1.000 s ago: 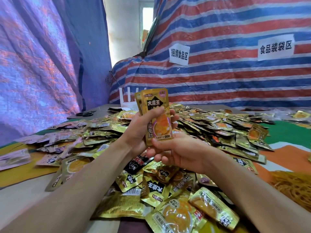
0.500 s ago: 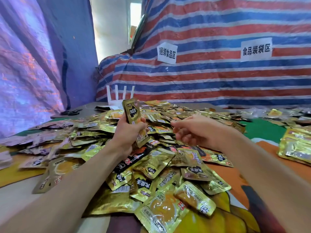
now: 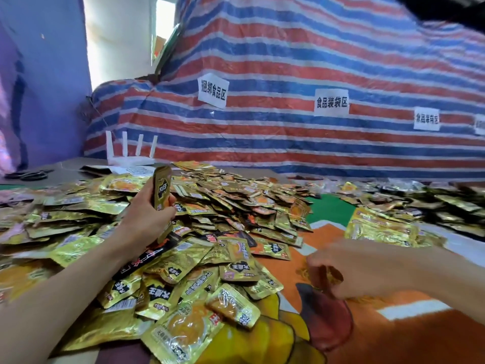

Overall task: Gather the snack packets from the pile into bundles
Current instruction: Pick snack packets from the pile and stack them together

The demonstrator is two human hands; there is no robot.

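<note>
Left hand (image 3: 147, 219) grips a packet stack (image 3: 162, 187) over the pile (image 3: 236, 206); right hand (image 3: 349, 269), right of it, grasp unclear. One-handed, the stack may slip apart

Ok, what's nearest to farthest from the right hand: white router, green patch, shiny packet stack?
From the right hand:
1. Shiny packet stack, just behind it, right side.
2. Green patch, farther back, middle.
3. White router, far back left.

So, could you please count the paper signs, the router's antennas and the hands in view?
Paper signs: 4
Router antennas: 4
Hands: 2, the left hand gripping the packet bundle, and the right hand
Total: 10
</note>
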